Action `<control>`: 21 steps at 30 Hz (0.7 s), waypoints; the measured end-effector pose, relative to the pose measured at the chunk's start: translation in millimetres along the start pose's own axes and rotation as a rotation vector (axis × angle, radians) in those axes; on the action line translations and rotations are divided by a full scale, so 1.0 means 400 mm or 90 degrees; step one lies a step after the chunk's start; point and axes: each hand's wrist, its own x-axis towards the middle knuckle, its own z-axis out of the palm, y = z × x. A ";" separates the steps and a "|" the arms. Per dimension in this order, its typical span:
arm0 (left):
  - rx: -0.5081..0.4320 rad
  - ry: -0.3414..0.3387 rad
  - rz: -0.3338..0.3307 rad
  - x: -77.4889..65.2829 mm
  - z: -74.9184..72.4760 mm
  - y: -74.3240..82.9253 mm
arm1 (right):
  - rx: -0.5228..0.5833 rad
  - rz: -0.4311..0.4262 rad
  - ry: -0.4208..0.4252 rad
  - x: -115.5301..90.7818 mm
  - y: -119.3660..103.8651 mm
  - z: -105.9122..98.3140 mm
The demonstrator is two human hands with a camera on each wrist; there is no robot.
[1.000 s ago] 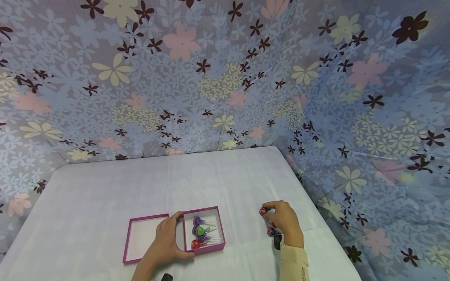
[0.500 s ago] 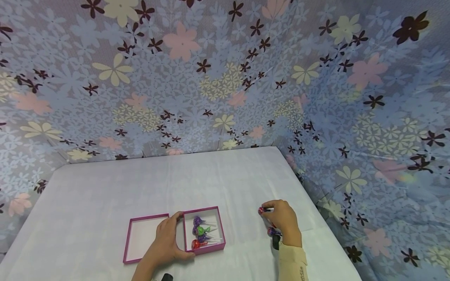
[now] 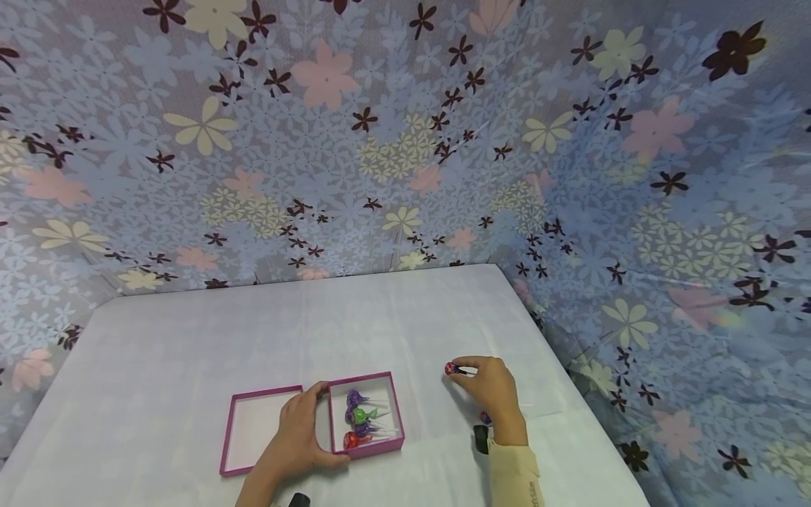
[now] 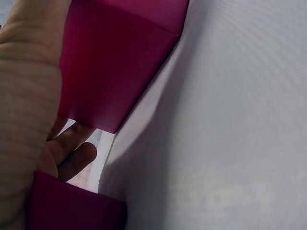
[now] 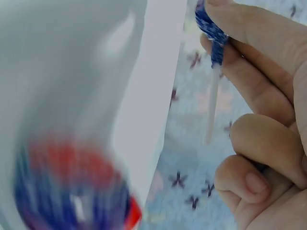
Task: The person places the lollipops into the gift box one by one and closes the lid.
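My right hand (image 3: 493, 387) pinches a lollipop (image 3: 451, 368) by its wrapped head, just above the table right of the box. The right wrist view shows its blue twisted wrapper (image 5: 217, 40) and white stick (image 5: 212, 105). My left hand (image 3: 298, 429) grips the magenta-edged box (image 3: 376, 449) along its left side, thumb on the near wall and fingers at the far corner. Inside lie purple lollipops (image 3: 353, 398), a green lollipop (image 3: 361, 417) and a red lollipop (image 3: 352, 441). Another lollipop (image 3: 485, 417) lies partly hidden behind my right wrist; a red-and-blue one (image 5: 72, 187) looms blurred in the right wrist view.
Left of the box, a shallow magenta-rimmed tray or lid (image 3: 227, 436) lies partly behind my left hand. A white cloth covers the table (image 3: 304, 324). Floral fabric (image 3: 405, 176) hangs behind it and along the right side.
My right hand has moved left and slightly away from me with the lollipop, toward the box. The left hand stays on the box.
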 end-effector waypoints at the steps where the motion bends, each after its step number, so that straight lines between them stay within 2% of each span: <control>1: 0.000 0.002 0.003 0.000 0.000 -0.001 | 0.015 -0.006 0.000 -0.001 -0.011 0.008; 5: -0.002 0.004 0.015 -0.001 -0.001 -0.002 | 0.043 -0.029 0.007 -0.003 -0.046 0.037; 10: 0.002 -0.009 0.008 0.000 0.002 -0.003 | 0.053 -0.050 0.009 -0.005 -0.067 0.060; 21: -0.004 -0.016 -0.014 -0.001 -0.001 0.004 | 0.052 -0.074 0.010 -0.007 -0.080 0.064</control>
